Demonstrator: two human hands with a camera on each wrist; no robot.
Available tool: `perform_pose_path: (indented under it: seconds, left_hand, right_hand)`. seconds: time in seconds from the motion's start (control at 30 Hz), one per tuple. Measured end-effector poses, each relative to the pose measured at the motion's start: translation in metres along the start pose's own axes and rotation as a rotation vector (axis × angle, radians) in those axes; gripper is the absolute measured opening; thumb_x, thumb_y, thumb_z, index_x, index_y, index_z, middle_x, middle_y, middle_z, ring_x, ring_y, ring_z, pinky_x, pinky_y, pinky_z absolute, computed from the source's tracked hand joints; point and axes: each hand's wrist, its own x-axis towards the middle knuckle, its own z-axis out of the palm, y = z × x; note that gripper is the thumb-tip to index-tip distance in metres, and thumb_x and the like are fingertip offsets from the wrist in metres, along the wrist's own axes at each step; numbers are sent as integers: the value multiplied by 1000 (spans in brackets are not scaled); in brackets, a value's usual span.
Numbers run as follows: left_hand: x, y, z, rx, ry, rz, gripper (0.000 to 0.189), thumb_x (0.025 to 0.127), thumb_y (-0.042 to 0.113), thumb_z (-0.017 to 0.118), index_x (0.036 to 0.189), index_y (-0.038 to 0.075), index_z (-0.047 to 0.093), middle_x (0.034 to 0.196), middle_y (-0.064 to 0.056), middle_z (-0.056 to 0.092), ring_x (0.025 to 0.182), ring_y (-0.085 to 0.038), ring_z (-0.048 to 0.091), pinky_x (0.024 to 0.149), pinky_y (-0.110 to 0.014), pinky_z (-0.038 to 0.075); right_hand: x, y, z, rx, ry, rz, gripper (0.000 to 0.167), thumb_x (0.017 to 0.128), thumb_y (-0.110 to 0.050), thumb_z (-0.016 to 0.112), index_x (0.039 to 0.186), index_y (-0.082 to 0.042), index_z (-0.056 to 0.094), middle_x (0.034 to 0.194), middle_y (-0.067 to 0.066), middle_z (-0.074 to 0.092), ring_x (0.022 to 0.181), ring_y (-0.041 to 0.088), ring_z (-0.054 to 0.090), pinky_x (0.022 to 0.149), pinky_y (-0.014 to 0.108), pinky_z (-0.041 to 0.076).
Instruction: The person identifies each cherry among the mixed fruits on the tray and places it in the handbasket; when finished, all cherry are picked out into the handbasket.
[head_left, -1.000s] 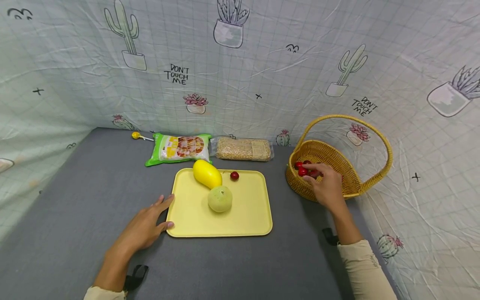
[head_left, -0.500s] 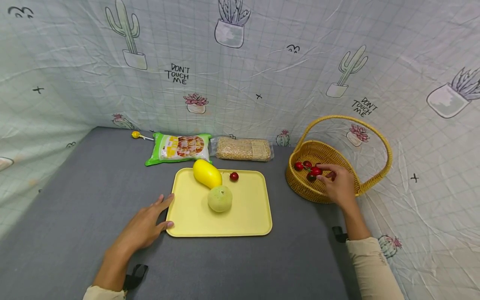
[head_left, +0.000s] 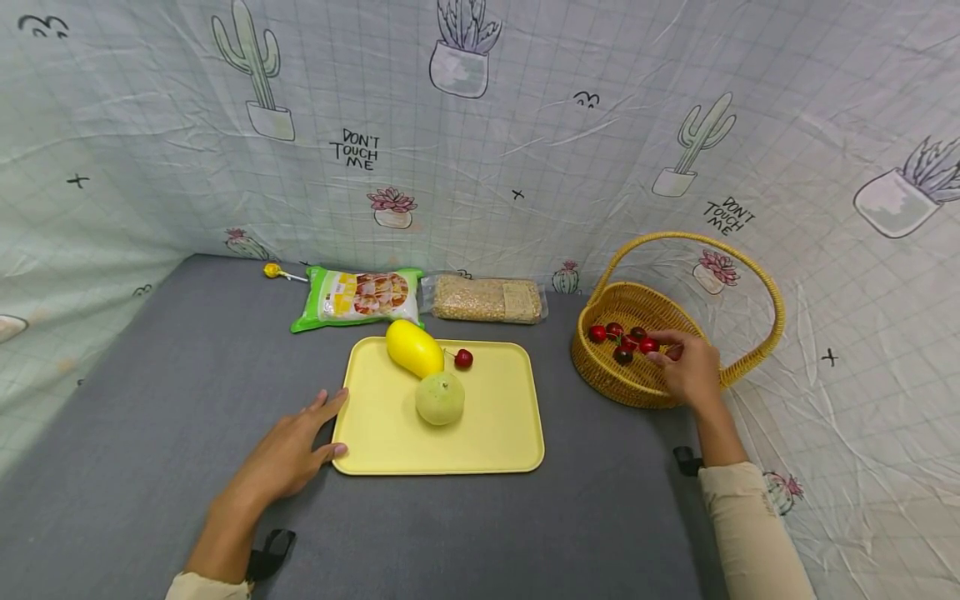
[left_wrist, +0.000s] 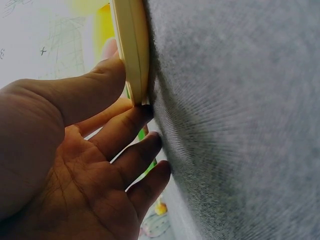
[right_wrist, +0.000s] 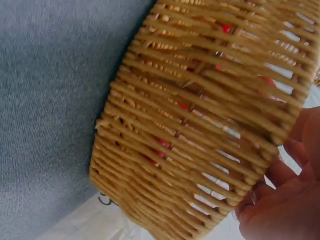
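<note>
My left hand (head_left: 288, 454) touches the left edge of a yellow tray (head_left: 502, 425). In the left wrist view its thumb (left_wrist: 95, 90) lies over the tray's rim, the fingers extended below. A yellow mango (head_left: 415, 348), a pale green round fruit (head_left: 440, 398) and a dark red cherry (head_left: 463, 359) lie on the tray. At the right, my right hand (head_left: 693, 367) reaches into a wicker basket (head_left: 611, 385) and pinches a bright red cherry (head_left: 648, 344). Several other cherries (head_left: 623, 355) lie beside it. The basket's wall (right_wrist: 200, 115) mostly hides the fingertips in the right wrist view.
Behind the tray lie a green-and-white food bag (head_left: 360, 296) and a clear pack of grains (head_left: 486, 298). A yellow lollipop (head_left: 272, 270) is left of them. The basket's tall handle (head_left: 776, 312) arches above it. A printed cloth (head_left: 480, 167) hangs behind the grey table (head_left: 450, 533).
My right hand has moved rightward inside the basket with a cherry at its fingertips, uncovering more cherries. The tray's cherry has rolled slightly left and nearer. My left hand stays put.
</note>
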Motion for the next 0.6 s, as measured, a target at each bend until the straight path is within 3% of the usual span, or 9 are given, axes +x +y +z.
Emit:
perform_pose_path:
  seconds: [0.13,0.3,0.43,0.6]
  left_hand:
    - [0,1,0,3,4,2,85,94,24,81,166,8,38,162,-40,35,144,-62,44,108,-76,42]
    - [0,0,0,7,8,2,85,94,25,81,166,8,38,162,-40,35,144,-62,44,108,-76,42]
    - [0,0,1,8,11,1,85,94,25,81,166,8,38,163,-39,35,144,-62,44,108,-76,42]
    - [0,-1,2,9,13,0,86,94,25,81,166,8,37,163,-39,35,144,-62,43,109,-76,42]
  right_hand:
    - [3,4,-2,-13,-36,41,28,97,-11,79,124,-4,78,112,23,78,81,32,67,72,44,52]
    - [7,6,-2,-16,-71,98,29,97,-10,78,125,0,76,119,27,76,97,43,72,92,60,51]
    - [11,10,-1,-29,-80,140,29,97,-10,78,124,1,76,118,27,77,103,45,70,105,64,42]
    - [14,12,0,-50,-97,186,30,98,-13,77,124,2,74,119,27,76,117,49,65,109,65,40]
